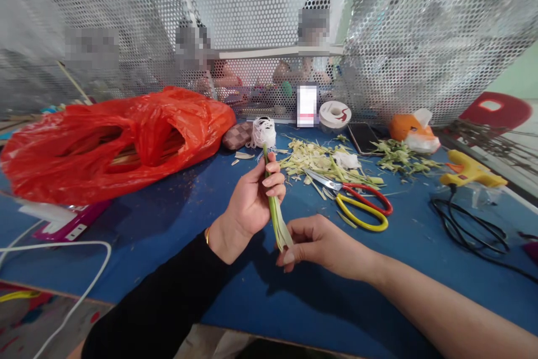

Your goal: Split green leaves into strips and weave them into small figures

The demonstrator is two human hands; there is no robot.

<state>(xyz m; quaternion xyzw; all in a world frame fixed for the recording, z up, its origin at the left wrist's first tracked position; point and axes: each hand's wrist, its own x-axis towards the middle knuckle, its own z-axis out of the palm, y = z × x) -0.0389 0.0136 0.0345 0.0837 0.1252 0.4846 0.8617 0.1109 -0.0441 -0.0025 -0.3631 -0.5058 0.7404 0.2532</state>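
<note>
Wrapped in the fingers of my left hand point(251, 196) is a slim bundle of green leaf strips point(276, 216), slanting down toward me. Its pale, spread lower end is pinched between the thumb and fingers of my right hand point(313, 244). To the right of the bundle lie scissors point(361, 202) with one red and one yellow handle, blades apart. A heap of pale green plant trimmings point(319, 158) is spread behind them. Just beyond my left fingertips sits a tangled bundle of white string point(264, 132).
At the left, a red plastic bag point(121, 143) holds long strips. Along the back are a patterned pouch point(237, 136), a ribbon spool point(335, 115) and a dark phone point(362, 139). A yellow glue gun point(473, 169) and its black cable lie right. People sit behind the perforated screen point(260, 6).
</note>
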